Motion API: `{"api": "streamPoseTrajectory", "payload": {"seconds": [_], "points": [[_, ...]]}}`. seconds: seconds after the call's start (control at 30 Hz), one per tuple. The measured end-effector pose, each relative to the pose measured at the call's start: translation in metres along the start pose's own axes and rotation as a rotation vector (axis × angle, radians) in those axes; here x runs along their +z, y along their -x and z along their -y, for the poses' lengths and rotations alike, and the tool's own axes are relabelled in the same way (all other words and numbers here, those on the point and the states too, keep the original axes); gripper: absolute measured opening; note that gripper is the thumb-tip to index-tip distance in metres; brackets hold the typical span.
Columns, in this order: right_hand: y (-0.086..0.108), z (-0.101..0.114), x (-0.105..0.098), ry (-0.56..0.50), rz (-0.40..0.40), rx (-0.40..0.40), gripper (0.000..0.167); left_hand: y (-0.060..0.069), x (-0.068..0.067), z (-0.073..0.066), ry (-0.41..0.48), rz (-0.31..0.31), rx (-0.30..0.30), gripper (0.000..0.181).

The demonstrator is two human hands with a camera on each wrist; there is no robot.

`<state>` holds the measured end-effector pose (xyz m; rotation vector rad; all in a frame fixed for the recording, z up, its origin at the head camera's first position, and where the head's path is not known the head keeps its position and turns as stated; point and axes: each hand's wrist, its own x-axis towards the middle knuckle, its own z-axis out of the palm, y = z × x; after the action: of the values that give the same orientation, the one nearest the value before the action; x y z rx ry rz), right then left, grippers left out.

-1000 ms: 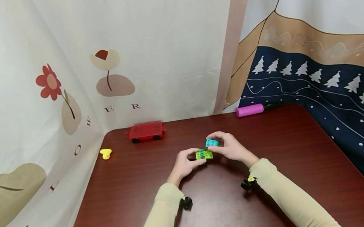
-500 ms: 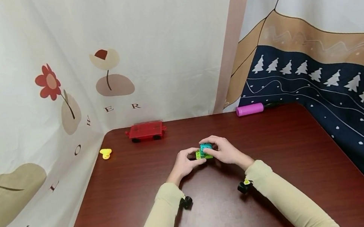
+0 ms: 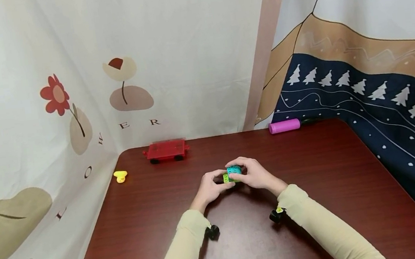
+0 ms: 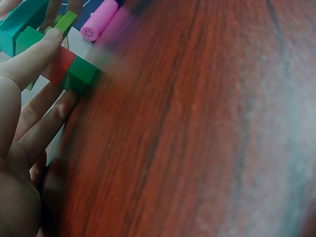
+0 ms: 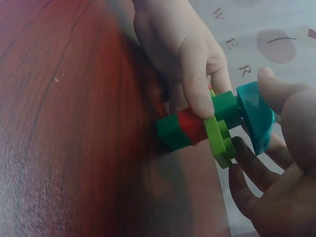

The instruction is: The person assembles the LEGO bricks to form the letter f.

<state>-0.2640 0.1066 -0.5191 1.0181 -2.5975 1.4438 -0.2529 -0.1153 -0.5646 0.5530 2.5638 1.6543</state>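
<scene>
At the middle of the table, a small upright stack of toy building bricks stands between the two hands. In the right wrist view it has a green brick [image 5: 172, 133] at the bottom, then a red brick [image 5: 191, 124], a lime plate [image 5: 217, 143] and an upper green brick [image 5: 226, 105]. My left hand [image 3: 210, 188] pinches the stack near the lime plate, thumb on the near side. My right hand [image 3: 253, 173] holds a teal brick [image 5: 254, 116] with a curved side against the upper green brick's top. How firmly the two fit cannot be seen.
A red wheeled toy wagon base [image 3: 166, 150] stands at the back edge of the dark wooden table [image 3: 245, 246]. Near the left edge lies a small yellow piece [image 3: 121, 176]. A pink cylinder [image 3: 284, 126] lies at the back right, before the hanging printed cloth [image 3: 191, 62].
My right hand has brought the teal brick leftward and down onto the stack, covering part of the lime plate and upper green brick. The left hand has kept its grip in place.
</scene>
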Motion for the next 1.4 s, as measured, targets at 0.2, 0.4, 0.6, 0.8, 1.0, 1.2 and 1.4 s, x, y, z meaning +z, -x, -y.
{"api": "streamPoseTrajectory", "payload": {"seconds": [0.2, 0.4, 0.6, 0.8, 1.0, 1.2, 1.4], "points": [[0.0, -0.002, 0.007, -0.038, -0.052, 0.014, 0.03, -0.001, 0.001, 0.002, -0.003, 0.004, 0.006, 0.043], [0.002, -0.001, 0.014, -0.056, -0.081, 0.032, 0.032, 0.0, 0.001, 0.001, 0.009, -0.001, 0.0, 0.041], [0.005, -0.001, 0.017, -0.053, -0.104, 0.008, 0.032, 0.0, 0.001, -0.001, 0.017, 0.007, -0.005, 0.04], [0.005, -0.003, 0.018, -0.037, -0.104, -0.041, 0.032, -0.002, 0.001, 0.002, 0.008, 0.005, 0.015, 0.037], [0.003, -0.006, 0.017, -0.051, -0.107, -0.053, 0.03, -0.003, 0.003, 0.005, 0.01, -0.002, 0.025, 0.037], [0.005, -0.002, 0.013, 0.011, -0.073, -0.038, 0.03, -0.002, 0.004, 0.008, 0.009, 0.031, -0.012, 0.04], [0.0, 0.0, 0.007, 0.1, -0.043, -0.067, 0.028, -0.004, 0.0, 0.005, -0.042, 0.062, -0.022, 0.046]]}}
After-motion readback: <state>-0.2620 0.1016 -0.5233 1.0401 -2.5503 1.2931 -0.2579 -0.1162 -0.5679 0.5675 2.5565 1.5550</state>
